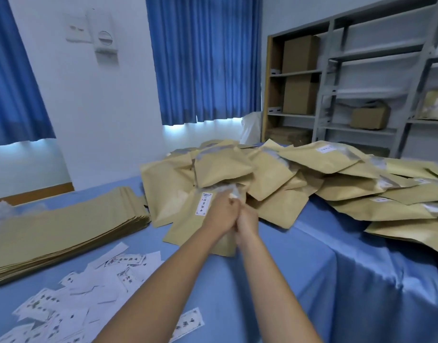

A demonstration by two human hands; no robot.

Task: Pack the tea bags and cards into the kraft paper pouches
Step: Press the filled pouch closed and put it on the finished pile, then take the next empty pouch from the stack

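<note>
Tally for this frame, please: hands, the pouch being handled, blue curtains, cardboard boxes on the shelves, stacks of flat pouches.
Hands: 2, left hand, right hand
Pouch being handled: 1
Blue curtains: 2
Cardboard boxes on shelves: 3
Flat pouch stacks: 1
Total: 9

1. A white wall (94, 107) filled the back of the room, with a pale boxy fixture (105, 43) mounted high on it.
2. Blue curtains hung at the left (12, 82) and the middle (205, 58), and a strip of daylight (203, 125) glowed under their hems.
3. Grey metal shelving (366, 58) stood at the right and carried cardboard boxes (299, 54), some stacked and one apart on a lower shelf (369, 117).
4. A brown skirting strip (39, 193) ran low along the left wall.
5. A glossy blue cloth (312, 268) covered the tabletop and fell in folds at the right.
</note>
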